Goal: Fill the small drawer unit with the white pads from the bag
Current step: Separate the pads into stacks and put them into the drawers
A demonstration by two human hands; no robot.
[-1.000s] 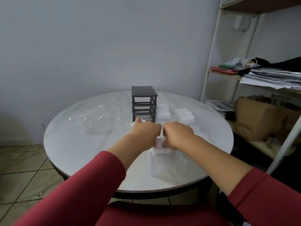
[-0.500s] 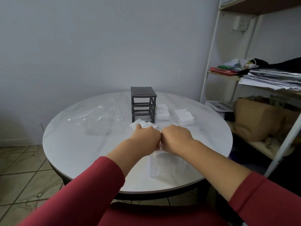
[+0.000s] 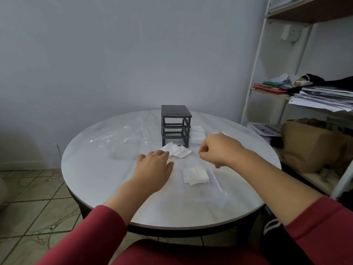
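The dark grey drawer unit stands upright near the far middle of the round table. Its three slots are open at the front, and I can see through them. In front of me, a little to the right, lies a clear plastic container with a small stack of white pads inside; its walls are hard to make out. A crumpled clear bag lies flat to the left of the unit.

The pads are small, square, soft and white. One loose group lies just in front of the unit's foot, and more stacks stand just beside its right side.

My left hand is over the table with the fingers stretched and relaxed, the fingertips at the edge of the front group of pads. My right hand hovers near the right stacks with the fingers curled in; whether they pinch something I cannot tell.
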